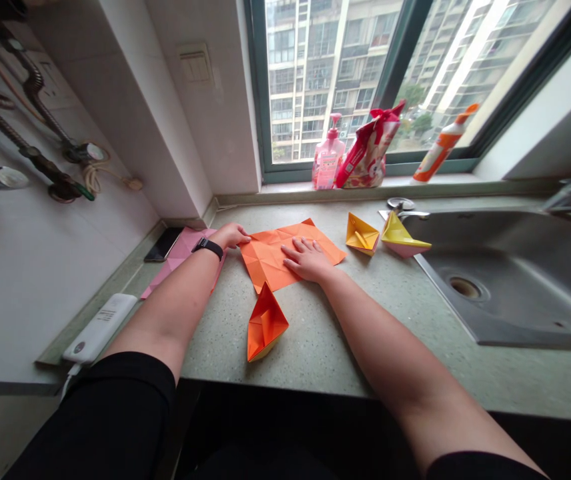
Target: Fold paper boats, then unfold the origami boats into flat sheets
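A creased sheet of orange paper (265, 261) lies unfolded on the counter, one far corner raised. My left hand (230, 236), with a dark watch on the wrist, pinches its left corner. Flat on the sheet rests my right hand (309, 259), fingers spread. Nearer the counter's front edge stands an orange paper boat (266, 324). To the right are a yellow-orange paper boat (362, 235) and a yellow and pink one (405, 236), close to the sink. Pink paper (178, 257) lies at the left, partly hidden by my left arm.
A metal sink (525, 280) is set in the right of the counter (325, 347). On the left ledge are a phone (163, 245) and a white power bank (101, 327) with a cable. The windowsill holds a pink pump bottle (328, 163), a red bag (368, 157) and an orange-white bottle (439, 155).
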A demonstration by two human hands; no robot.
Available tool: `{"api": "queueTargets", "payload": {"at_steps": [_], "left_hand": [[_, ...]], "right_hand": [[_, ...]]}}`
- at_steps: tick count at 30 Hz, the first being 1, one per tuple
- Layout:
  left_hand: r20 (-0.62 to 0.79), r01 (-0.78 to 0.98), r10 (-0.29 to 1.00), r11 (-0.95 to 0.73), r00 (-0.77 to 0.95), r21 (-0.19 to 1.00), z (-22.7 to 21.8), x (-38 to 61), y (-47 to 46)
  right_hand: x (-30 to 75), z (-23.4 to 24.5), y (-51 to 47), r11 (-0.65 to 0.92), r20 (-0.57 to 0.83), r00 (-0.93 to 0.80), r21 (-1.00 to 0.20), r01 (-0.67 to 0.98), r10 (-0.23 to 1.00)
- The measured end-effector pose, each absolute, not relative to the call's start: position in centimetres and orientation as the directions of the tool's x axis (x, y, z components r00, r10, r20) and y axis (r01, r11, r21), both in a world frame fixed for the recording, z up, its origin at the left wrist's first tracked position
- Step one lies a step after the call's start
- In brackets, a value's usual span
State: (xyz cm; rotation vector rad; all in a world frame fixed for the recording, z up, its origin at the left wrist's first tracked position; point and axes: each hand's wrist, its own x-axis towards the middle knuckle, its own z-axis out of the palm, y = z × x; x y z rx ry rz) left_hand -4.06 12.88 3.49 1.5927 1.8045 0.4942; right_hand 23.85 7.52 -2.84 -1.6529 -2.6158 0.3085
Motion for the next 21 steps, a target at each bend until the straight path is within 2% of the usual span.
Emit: {"api": "queueTargets", "payload": {"at_steps": [5, 10, 12, 16, 18, 21], "left_hand": [[-0.118, 0.697, 0.993, 0.075, 0.014, 0.713, 4.3, -4.5, 12.8], [-0.034, 0.661, 0.999, 0.024, 0.003, 0.750, 5.1, -5.3, 12.3], [-0.025, 0.649, 1.000, 0.024, -0.008, 0.761, 4.9, -5.5, 12.1], [-0.025, 0.624, 0.999, 0.045, -0.040, 0.780, 4.4, -5.5, 11.6], [-0.029, 0.604, 0.998, 0.057, -0.056, 0.795, 4.5, -5.7, 11.4], [-0.033, 0.561, 0.995, 0.079, -0.092, 0.824, 5.2, -6.8, 10.9]], "right_hand": [[23.8, -2.5, 7.1, 0.419, -0.050, -0.433, -0.174, 0.891, 0.900], [22.9, -2.1, 6.3, 0.607, 0.165, -0.585, -0.222, 0.763, 0.794], [22.1, -2.3, 5.9, 0.662, 0.149, -0.648, -0.252, 0.706, 0.747], [21.3, -3.2, 5.8, 0.659, 0.075, -0.673, -0.305, 0.687, 0.736], [21.7, -3.5, 6.3, 0.655, 0.163, -0.643, -0.339, 0.676, 0.748], [23.1, -3.6, 7.4, 0.634, 0.383, -0.508, -0.406, 0.658, 0.772]]}}
